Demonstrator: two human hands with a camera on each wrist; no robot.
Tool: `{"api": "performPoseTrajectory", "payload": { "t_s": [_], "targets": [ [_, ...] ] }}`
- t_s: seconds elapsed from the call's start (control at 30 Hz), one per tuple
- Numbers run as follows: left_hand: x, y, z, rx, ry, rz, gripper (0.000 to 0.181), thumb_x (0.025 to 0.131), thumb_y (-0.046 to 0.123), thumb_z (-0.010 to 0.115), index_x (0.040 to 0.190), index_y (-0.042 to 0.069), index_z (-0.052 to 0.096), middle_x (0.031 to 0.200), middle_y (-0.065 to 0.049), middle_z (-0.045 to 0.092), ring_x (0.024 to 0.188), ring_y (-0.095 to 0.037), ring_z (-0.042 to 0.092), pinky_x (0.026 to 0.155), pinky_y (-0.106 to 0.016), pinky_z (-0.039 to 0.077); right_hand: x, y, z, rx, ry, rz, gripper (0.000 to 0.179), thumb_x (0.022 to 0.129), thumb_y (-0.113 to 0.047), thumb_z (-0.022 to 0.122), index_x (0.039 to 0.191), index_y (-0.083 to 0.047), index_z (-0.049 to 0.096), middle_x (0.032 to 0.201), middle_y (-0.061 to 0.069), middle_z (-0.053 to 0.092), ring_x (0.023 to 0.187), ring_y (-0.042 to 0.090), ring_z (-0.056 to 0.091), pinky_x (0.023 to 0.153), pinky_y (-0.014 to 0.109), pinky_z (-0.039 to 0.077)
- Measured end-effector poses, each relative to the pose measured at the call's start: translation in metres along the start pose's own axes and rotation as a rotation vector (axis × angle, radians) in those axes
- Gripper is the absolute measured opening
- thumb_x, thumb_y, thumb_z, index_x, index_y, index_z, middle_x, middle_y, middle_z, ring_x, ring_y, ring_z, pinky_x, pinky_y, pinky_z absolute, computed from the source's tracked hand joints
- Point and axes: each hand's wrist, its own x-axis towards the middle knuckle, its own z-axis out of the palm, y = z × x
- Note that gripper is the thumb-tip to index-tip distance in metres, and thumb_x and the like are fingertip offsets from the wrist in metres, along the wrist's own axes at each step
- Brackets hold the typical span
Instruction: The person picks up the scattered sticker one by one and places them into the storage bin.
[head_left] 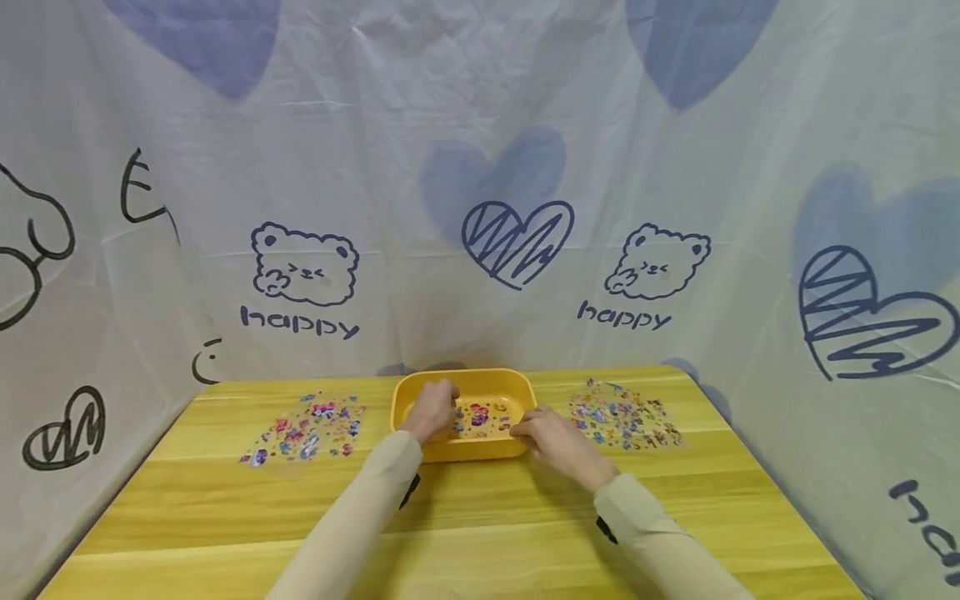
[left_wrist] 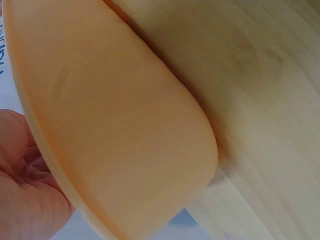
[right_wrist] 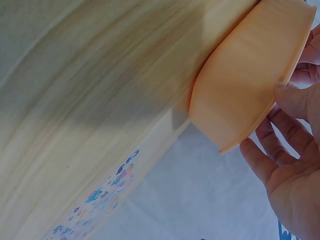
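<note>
A yellow-orange plastic basin (head_left: 468, 450) stands at the far middle of the table. Small colourful sticker-like pieces (head_left: 480, 414) lie spread on its floor. My left hand (head_left: 432, 410) reaches over the front left rim into the basin, its fingers bent. In the left wrist view part of that hand shows behind the basin wall (left_wrist: 125, 115); whether its fingertips hold anything is hidden. With thumb outside and fingers over the edge, my right hand (head_left: 558, 442) grips the basin's right rim. The right wrist view shows its thumb against the rim (right_wrist: 272, 97).
Left of the basin, a scattered patch of colourful sticker-like pieces (head_left: 308, 429) lies on the wooden table (head_left: 480, 533). A second such patch (head_left: 626, 414) lies to the right. A white cloth (head_left: 480, 317) with hearts and bears hangs behind and along both sides.
</note>
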Motion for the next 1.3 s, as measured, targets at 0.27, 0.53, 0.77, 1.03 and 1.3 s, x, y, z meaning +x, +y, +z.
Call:
{"api": "performPoseTrajectory", "payload": {
  "t_s": [0.27,0.53,0.77,1.03,1.3],
  "targets": [
    [-0.004,-0.003,-0.012,-0.015,0.043,0.073,0.019,0.092,-0.003,0.058,0.104,-0.004,0.073,0.103,-0.018,0.072,0.094,-0.029,0.068,0.081,-0.040,0.057,0.001,-0.001,0.001,0.014,0.000,0.003,0.020,0.088,0.001,0.068,0.105,-0.007,0.075,0.098,0.004,0.072,0.091,0.019,0.062,0.083,0.032,0.055],
    [-0.006,-0.002,-0.024,-0.088,0.113,0.087,0.022,0.097,0.010,0.058,0.080,0.008,0.072,0.065,-0.003,0.060,0.055,-0.014,0.048,0.054,-0.025,0.040,-0.003,0.001,0.001,-0.005,0.013,0.009,0.021,0.088,0.001,0.068,0.107,-0.006,0.074,0.099,0.004,0.071,0.092,0.019,0.062,0.083,0.032,0.055],
    [-0.016,-0.014,-0.024,-0.095,0.144,0.099,0.020,0.097,0.011,0.060,0.083,0.007,0.074,0.071,-0.004,0.065,0.058,-0.012,0.049,0.056,-0.025,0.042,-0.003,-0.001,0.003,-0.013,0.008,0.011,0.023,0.088,0.000,0.067,0.109,-0.008,0.073,0.102,0.004,0.071,0.095,0.020,0.062,0.086,0.034,0.054],
    [-0.029,-0.031,-0.032,-0.241,0.251,0.101,0.016,0.095,0.010,0.061,0.092,0.004,0.075,0.081,-0.008,0.070,0.065,-0.015,0.055,0.063,-0.030,0.049,0.000,-0.002,0.005,0.005,0.005,0.012,0.021,0.089,-0.002,0.067,0.109,-0.006,0.073,0.103,0.005,0.073,0.095,0.020,0.062,0.086,0.034,0.054],
    [-0.041,-0.052,-0.039,-0.292,0.309,0.031,0.016,0.095,0.014,0.063,0.098,0.003,0.075,0.088,-0.009,0.072,0.073,-0.015,0.059,0.066,-0.027,0.050,-0.001,-0.001,0.004,-0.005,0.034,0.004,0.019,0.090,-0.004,0.067,0.107,-0.006,0.073,0.103,0.005,0.073,0.095,0.020,0.063,0.086,0.034,0.054]
  ]
}}
